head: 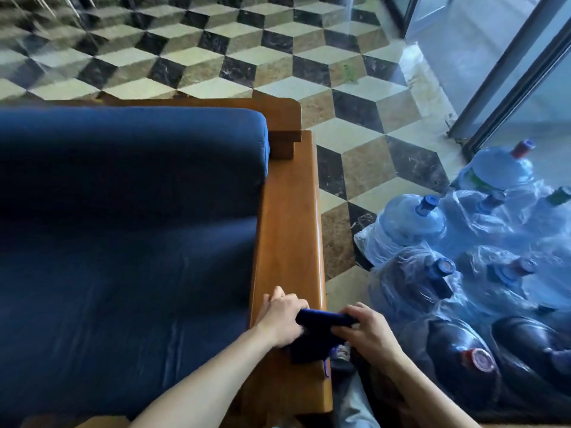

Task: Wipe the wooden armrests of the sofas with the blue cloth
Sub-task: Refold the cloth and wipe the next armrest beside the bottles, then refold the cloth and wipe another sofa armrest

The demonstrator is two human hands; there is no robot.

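Cloth (324, 319), a dark blue folded wad, sits pinched between both hands over the near end of the armrest (290, 217). The left hand (285, 316) grips one end, the right hand (367, 329) clasps the other. The wiping looks barely begun: the long, smooth, glossy plank stretching away from the hands seems still to do. Soft blue cushions (129, 227) lie left of the hands, plastic-wrapped bottles (463, 273) right.

The sofa cushion (129, 211) is deep navy blue. The armrest (289, 230) is warm orange-brown wood. The cloth (321, 332) is dark blue. The floor (216, 57) has a black, cream and brown cube pattern. At 3 o'clock, the water bottles (411, 223) are pale blue.
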